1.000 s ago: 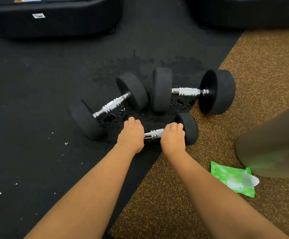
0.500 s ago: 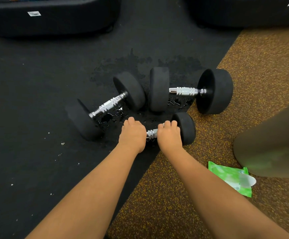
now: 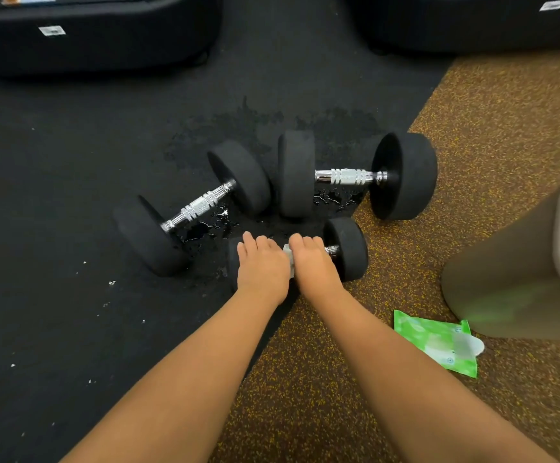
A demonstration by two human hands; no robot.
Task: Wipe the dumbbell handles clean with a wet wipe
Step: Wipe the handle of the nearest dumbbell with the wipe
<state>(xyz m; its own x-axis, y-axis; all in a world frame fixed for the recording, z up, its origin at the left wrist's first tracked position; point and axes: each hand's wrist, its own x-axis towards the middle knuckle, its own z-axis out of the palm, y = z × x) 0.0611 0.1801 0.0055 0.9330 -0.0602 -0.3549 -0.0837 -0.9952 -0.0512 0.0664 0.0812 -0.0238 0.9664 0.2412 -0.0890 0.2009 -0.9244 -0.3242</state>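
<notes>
Three black dumbbells with ridged chrome handles lie on the floor. The small dumbbell (image 3: 348, 248) is nearest. My left hand (image 3: 261, 267) is closed over its left head and holds it down. My right hand (image 3: 315, 262) is wrapped around its handle, with a pale edge of the wet wipe (image 3: 289, 259) showing between the two hands. A short bare stretch of handle (image 3: 332, 250) shows beside the right head. The left large dumbbell (image 3: 198, 205) lies at an angle, and the right large dumbbell (image 3: 348, 177) lies level behind it. Neither is touched.
A green wet wipe packet (image 3: 435, 342) lies open on the brown speckled floor to my right. A tan bin (image 3: 522, 279) stands beside it. Water droplets (image 3: 211, 225) spot the black mat under the handles. Black equipment bases (image 3: 94, 38) line the far edge.
My right hand has slid left along the small dumbbell's handle until it nearly meets my left hand. Bare metal now shows by the right head.
</notes>
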